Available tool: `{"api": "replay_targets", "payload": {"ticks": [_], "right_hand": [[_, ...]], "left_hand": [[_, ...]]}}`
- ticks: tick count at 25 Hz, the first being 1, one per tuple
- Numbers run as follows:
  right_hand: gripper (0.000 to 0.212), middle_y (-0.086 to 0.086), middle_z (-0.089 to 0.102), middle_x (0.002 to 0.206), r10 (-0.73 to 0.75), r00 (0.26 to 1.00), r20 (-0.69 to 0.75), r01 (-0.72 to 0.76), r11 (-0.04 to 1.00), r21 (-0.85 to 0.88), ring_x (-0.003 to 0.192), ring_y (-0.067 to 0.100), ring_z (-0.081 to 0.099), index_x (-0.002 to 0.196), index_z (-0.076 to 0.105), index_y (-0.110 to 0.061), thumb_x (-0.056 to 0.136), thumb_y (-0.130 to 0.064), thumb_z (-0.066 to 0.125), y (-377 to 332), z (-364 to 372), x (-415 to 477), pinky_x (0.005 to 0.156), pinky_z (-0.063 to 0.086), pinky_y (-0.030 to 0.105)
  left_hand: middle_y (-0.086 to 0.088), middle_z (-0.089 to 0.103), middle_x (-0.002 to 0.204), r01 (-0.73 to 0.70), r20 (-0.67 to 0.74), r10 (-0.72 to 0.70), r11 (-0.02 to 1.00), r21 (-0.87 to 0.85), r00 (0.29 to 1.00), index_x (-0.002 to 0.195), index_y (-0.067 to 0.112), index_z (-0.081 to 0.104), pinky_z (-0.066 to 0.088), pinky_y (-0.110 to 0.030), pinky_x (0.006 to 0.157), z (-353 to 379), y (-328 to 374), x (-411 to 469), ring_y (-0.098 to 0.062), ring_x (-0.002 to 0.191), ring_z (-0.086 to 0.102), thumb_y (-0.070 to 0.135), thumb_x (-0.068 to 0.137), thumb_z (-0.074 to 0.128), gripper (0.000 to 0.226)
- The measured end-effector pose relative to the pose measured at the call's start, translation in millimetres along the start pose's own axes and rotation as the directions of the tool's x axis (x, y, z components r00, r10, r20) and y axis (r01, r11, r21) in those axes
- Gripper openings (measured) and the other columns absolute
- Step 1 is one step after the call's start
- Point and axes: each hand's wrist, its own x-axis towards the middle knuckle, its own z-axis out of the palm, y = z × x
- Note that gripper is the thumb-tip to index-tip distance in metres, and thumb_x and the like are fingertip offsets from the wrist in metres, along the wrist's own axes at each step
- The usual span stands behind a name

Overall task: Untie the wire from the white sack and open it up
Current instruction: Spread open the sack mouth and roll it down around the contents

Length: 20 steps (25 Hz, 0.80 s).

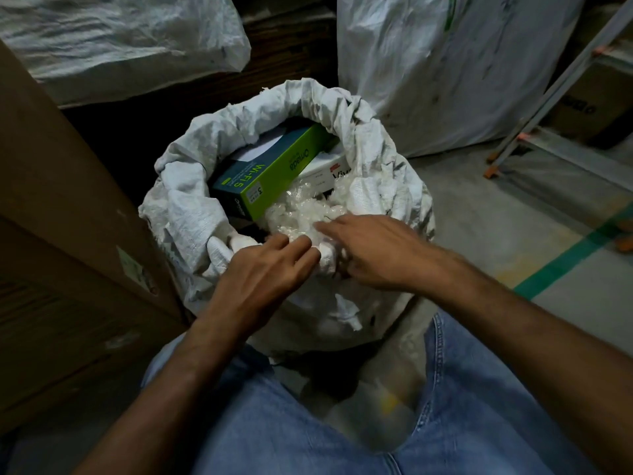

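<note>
Gripping the crumpled white woven sack (pixel 191 214) at its near rim, the left hand (pixel 263 272) steadies it while the loosely spread right hand (pixel 373 248) probes clear plastic wrap (pixel 301 214).

The sack (pixel 287 186) stands on the floor (pixel 496 228) between the person's knees, its mouth rolled down and open. Inside, a long box (pixel 274 173) lies tilted across the far left of the opening, with a second box (pixel 325 173) beneath and to its right; crumpled plastic wrap (pixel 301 214) sits in front of both, nearer the person. The left hand (pixel 263 275) rests on the near rim, the right hand (pixel 373 252) just beside it — its fingers (pixel 329 228) reaching into the wrap. A large carton (pixel 68 234) stands to the left of the sack. Behind it to the left lies another sack (pixel 120 42), behind to the right a third (pixel 445 70). A ladder (pixel 548 97) stands at far right.
</note>
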Motion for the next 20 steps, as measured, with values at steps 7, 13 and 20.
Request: {"api": "replay_targets", "payload": {"ticks": [7, 13, 20], "right_hand": [[0.015, 0.007, 0.067, 0.074, -0.143, 0.956, -0.255, 0.072, 0.961, -0.266, 0.077, 0.023, 0.060, 0.081, 0.069, -0.010, 0.076, -0.005, 0.082, -26, 35, -10, 0.049, 0.041, 0.033], [0.011, 0.007, 0.068, 0.086, -0.091, 0.882, -0.463, -0.030, 0.968, -0.248, 0.092, 0.028, 0.060, 0.082, 0.068, -0.009, 0.079, 0.001, 0.071, -36, 65, -13, 0.070, 0.039, 0.039], [0.049, 0.019, 0.063, 0.135, -0.012, 0.930, -0.368, -0.006, 0.999, -0.047, 0.133, 0.040, 0.054, 0.130, 0.061, -0.003, 0.080, -0.002, 0.062, -53, 64, 8, 0.112, 0.043, 0.051]], "left_hand": [[0.012, 0.055, 0.121, 0.231, 0.361, -0.083, 0.892, -0.388, 0.929, 0.127, 0.035, 0.053, 0.053, -0.040, 0.082, -21, -23, -5, -0.015, 0.110, 0.058, 0.063, 0.072, 0.076, 0.065], [0.018, 0.061, 0.126, 0.180, 0.513, -0.114, 0.980, -0.081, 0.851, 0.133, 0.043, 0.053, 0.041, -0.036, 0.090, -10, -63, -1, -0.014, 0.117, 0.060, 0.070, 0.066, 0.073, 0.075], [-0.004, 0.065, 0.076, 0.131, 0.007, -0.131, 0.991, -0.022, 0.991, 0.088, 0.016, 0.062, 0.040, -0.032, 0.045, 11, -57, -25, -0.031, 0.066, 0.064, 0.015, 0.074, 0.060, 0.014]]}}
